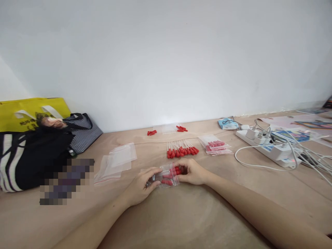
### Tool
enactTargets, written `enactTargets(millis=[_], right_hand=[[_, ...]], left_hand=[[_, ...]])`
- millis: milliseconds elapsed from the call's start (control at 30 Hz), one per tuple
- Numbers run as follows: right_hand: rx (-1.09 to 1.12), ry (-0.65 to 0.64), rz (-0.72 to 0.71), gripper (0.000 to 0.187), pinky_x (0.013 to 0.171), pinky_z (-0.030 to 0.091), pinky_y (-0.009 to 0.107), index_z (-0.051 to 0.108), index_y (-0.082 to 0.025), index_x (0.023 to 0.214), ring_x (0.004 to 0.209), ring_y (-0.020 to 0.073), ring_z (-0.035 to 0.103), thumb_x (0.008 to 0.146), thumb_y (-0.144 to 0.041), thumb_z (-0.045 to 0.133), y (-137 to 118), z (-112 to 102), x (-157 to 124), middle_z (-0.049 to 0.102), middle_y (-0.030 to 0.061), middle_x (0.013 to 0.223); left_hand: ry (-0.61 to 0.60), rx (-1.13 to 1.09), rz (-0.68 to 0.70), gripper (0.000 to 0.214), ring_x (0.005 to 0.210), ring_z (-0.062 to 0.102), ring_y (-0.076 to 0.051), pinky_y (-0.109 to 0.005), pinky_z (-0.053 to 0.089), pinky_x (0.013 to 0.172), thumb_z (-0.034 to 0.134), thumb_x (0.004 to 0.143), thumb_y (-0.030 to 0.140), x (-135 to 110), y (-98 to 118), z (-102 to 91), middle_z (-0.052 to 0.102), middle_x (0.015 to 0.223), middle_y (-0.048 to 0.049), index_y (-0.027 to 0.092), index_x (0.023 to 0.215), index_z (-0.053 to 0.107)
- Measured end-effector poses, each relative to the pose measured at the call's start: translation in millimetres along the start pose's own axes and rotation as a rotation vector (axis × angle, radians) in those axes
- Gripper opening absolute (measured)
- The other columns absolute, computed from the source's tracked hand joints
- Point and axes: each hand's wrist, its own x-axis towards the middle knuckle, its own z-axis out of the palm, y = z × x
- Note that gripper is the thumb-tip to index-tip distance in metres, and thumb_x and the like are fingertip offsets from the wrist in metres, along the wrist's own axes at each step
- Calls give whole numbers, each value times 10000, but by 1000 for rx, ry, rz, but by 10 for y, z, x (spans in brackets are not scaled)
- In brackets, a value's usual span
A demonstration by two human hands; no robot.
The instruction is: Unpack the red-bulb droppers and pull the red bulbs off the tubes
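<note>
In front of me, low over the table, is a clear zip bag (pixel 169 177) with several red pieces inside. My left hand (pixel 142 185) grips its left end between thumb and fingers. At its right end, my right hand (pixel 191 172) has its fingers closed on red-headed sticks (pixel 177 170) at the bag's edge; how far they reach inside I cannot tell. Just beyond the hands lies a row of white sticks with red heads (pixel 181 151). To the right is a stack of filled zip bags (pixel 214 145). Flat zip bags (pixel 119 160) lie to the left.
Farther back are two small piles of red pieces (pixel 151 132) beside clear plastic. A white power strip (pixel 269 147) with plugs and looping cables stands right, near a blue mask (pixel 228 123). On the left are a yellow bag (pixel 33 107), a black bag (pixel 38 162) and a striped bag (pixel 83 133).
</note>
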Motion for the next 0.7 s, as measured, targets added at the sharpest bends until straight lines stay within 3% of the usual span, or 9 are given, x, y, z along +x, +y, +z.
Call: enactTargets(millis=[167, 400, 567, 700], right_hand=[[38, -58, 20, 268, 572, 415, 214, 638, -170, 924, 606, 101, 514, 685, -289, 614, 31, -4, 11, 614, 4, 736], [57, 50, 114, 281, 567, 411, 228, 622, -141, 922, 596, 99, 500, 696, -304, 588, 125, -69, 15, 614, 32, 765], [175, 38, 242, 313, 598, 437, 235, 576, -154, 1022, 672, 111, 540, 773, -322, 485, 169, -90, 18, 612, 45, 840], [164, 21, 203, 451, 576, 430, 222, 559, -153, 1044, 647, 98, 509, 654, -362, 641, 130, -80, -13, 587, 29, 813]], left_hand=[[-4, -16, 23, 304, 1029, 519, -173, -306, 415, 883, 452, 818, 300, 18, -10, 5, 558, 1135, -57, 207, 1101, 511], [-23, 3, -10, 323, 1037, 512, -178, -324, 414, 886, 449, 819, 318, 1, -10, 16, 543, 1162, -54, 220, 1121, 505], [-2, 10, -32, 322, 1027, 521, -186, -327, 423, 874, 458, 811, 338, 6, -8, 19, 561, 1141, -50, 223, 1105, 523], [20, 4, -49, 311, 1018, 528, -191, -335, 421, 878, 464, 803, 328, 21, 3, 24, 572, 1126, -55, 209, 1081, 537]])
